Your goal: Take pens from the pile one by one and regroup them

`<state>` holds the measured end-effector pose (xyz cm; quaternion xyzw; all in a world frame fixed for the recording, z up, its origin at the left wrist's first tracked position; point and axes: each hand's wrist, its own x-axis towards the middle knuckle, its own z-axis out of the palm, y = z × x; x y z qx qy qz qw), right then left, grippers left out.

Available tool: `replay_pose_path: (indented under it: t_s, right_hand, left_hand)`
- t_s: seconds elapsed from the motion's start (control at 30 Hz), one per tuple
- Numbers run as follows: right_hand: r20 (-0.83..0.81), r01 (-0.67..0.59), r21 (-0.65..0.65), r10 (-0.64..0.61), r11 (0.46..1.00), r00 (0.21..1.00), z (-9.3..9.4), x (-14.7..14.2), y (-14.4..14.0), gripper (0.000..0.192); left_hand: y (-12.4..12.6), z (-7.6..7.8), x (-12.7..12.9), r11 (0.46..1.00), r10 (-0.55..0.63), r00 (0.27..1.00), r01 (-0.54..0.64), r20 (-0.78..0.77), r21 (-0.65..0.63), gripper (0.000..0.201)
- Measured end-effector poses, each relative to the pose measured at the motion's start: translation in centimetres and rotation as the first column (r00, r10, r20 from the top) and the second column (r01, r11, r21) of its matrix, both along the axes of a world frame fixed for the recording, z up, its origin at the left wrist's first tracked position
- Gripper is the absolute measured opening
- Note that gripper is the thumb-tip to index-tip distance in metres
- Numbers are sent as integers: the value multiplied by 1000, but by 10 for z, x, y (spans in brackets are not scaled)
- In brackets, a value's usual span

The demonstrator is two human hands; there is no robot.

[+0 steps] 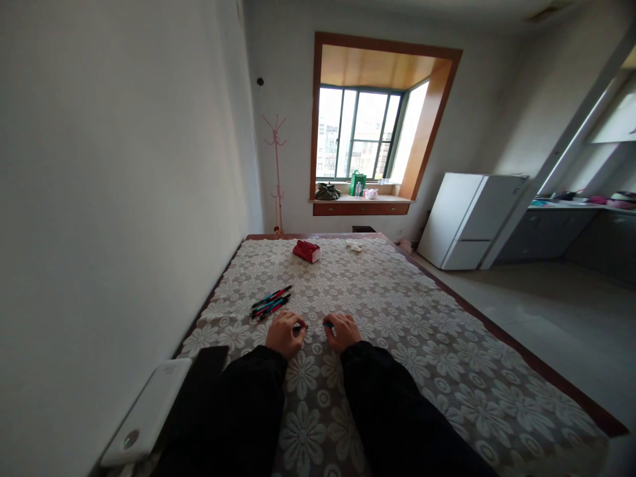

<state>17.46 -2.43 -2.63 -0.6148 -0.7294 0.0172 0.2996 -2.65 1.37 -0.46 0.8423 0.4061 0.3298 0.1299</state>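
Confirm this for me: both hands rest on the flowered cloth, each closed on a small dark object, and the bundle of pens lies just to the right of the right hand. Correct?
Not quite. The head view shows the bundle of pens beyond and to the left of the left hand, not right of the right hand. The rest stands: both hands rest on the flowered cloth, each closed on a small dark object.

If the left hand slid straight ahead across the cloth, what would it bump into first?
Probably the pens, lying just beyond and slightly left of the left hand; depth is hard to judge, so it might just miss them.
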Motion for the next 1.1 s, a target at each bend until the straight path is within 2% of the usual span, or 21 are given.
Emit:
replay_pose_path:
  t_s: [0.13, 0.4, 0.57, 0.83, 1.1]
  right_hand:
    - [7, -19, 0, 19, 1000, 1000, -1, 0, 0, 12]
    - [14, -154, -18, 154, 988, 988, -7, 0, 3, 15]
    - [9, -198, -18, 198, 980, 980, -11, 2, 5, 15]
    - [150, -176, -11, 176, 984, 973, -7, -1, 4, 14]
    - [167, -190, 23, 184, 981, 969, -11, 1, 4, 13]
  left_hand:
    - [0, 0, 0, 1000, -13, 1000, 13, 4, 8, 8]
    - [0, -1, 2, 994, -109, 994, 109, 2, -17, 12]
    - [2, -3, 1, 995, -92, 996, 92, 13, -33, 12]
    - [0, -3, 2, 996, -53, 999, 53, 8, -72, 15]
    - [2, -6, 2, 992, -60, 998, 62, 24, -108, 14]
